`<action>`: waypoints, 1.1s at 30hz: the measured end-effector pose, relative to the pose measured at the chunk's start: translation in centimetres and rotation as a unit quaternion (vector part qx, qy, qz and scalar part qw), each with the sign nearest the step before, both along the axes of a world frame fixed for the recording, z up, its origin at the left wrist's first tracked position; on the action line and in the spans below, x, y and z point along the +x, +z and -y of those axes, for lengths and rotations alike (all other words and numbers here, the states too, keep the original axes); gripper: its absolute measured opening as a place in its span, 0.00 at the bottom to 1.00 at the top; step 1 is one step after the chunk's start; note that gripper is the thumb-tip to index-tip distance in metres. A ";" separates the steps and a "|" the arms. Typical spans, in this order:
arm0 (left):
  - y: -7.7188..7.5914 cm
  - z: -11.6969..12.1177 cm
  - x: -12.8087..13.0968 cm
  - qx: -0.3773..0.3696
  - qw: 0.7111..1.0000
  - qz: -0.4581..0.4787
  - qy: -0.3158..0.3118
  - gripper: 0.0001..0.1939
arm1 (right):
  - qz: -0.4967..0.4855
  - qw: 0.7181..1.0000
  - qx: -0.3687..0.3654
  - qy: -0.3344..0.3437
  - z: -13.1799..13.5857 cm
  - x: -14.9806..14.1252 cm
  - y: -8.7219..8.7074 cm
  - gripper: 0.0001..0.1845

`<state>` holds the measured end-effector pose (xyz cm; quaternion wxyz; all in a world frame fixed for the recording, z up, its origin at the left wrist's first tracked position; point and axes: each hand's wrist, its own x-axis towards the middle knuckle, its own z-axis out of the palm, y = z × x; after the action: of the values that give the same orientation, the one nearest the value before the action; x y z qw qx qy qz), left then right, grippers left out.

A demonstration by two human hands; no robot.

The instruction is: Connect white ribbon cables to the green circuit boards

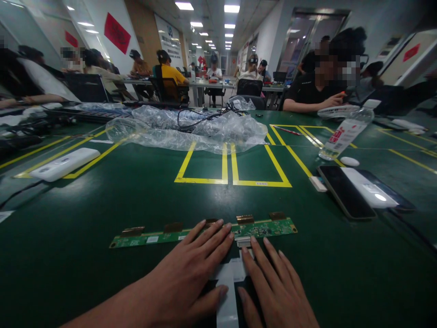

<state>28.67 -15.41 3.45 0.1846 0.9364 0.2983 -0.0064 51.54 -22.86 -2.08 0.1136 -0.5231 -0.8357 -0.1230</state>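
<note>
A long narrow green circuit board (pixel 150 238) with gold tabs along its far edge lies across the green table in front of me. A white flat ribbon cable (pixel 228 291) runs from its middle connector (pixel 243 242) toward me. My left hand (pixel 194 269) lies flat with fingers stretched out, fingertips resting on the board just left of the connector. My right hand (pixel 273 284) lies flat beside the cable, fingers extended, fingertips just short of the board. Neither hand grips anything.
Yellow tape rectangles (pixel 232 171) mark the green table (pixel 102 205). Crumpled clear plastic (pixel 191 130) with a black cable lies beyond. A white device (pixel 64 164) sits left; a black phone (pixel 344 191), a white power bank (pixel 370 187) and a water bottle (pixel 344 132) sit right. Several people work at surrounding tables.
</note>
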 end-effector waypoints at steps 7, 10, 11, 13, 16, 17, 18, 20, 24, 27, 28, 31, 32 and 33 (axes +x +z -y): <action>-0.1 0.1 0.2 -0.007 1.000 -0.007 0.006 0.40 | -0.002 1.000 -0.009 0.001 -0.1 -0.1 0.1 0.31; -0.1 0.1 0.3 -0.007 1.000 -0.005 0.010 0.41 | 0.011 1.000 0.000 -0.001 -0.2 -0.3 0.4 0.31; -0.1 0.1 0.3 -0.007 1.000 -0.002 0.011 0.41 | 0.013 1.000 0.006 -0.002 -0.2 -0.4 0.5 0.30; -0.1 0.1 0.3 -0.005 1.000 0.010 0.014 0.40 | 0.014 1.000 0.011 -0.003 -0.2 -0.4 0.6 0.29; -0.3 -0.1 0.1 -0.002 0.999 0.028 0.016 0.40 | 0.014 1.000 0.000 0.001 -0.1 -0.4 0.8 0.29; -0.3 -0.1 0.1 -0.002 0.999 0.030 0.016 0.40 | 0.015 1.000 -0.003 0.003 -0.1 -0.3 0.8 0.29; -0.4 -0.1 0.1 0.000 0.999 0.031 0.018 0.40 | 0.017 1.000 -0.003 0.003 -0.1 -0.3 0.8 0.29; -0.5 -0.1 0.1 0.001 0.999 0.030 0.020 0.40 | 0.018 1.000 0.003 0.003 -0.1 -0.3 0.9 0.28; -0.7 0.1 0.3 0.013 0.999 0.040 0.024 0.40 | 0.010 1.000 0.010 -0.003 -0.2 -0.6 1.0 0.28; -1.0 0.4 0.5 0.035 0.997 0.046 0.042 0.39 | 0.004 1.000 0.006 -0.013 -0.1 -0.8 0.9 0.29; -1.0 0.5 0.6 0.039 0.997 0.046 0.045 0.39 | 0.003 1.000 0.002 -0.015 0.0 -0.8 0.9 0.30; -1.0 0.5 0.7 0.043 0.997 0.044 0.045 0.40 | -0.001 1.000 -0.009 -0.016 0.0 -0.8 1.0 0.30; -1.0 0.5 0.6 0.043 0.997 0.042 0.045 0.40 | -0.002 1.000 -0.014 -0.012 0.0 -0.8 1.1 0.30; -0.9 0.4 0.6 0.041 0.997 0.041 0.045 0.40 | -0.001 1.000 -0.020 -0.008 0.0 -0.8 1.2 0.30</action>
<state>29.26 -15.79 2.60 0.1582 0.9284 0.3320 0.0525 50.72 -22.83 -0.86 0.1032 -0.5317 -0.8339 -0.1065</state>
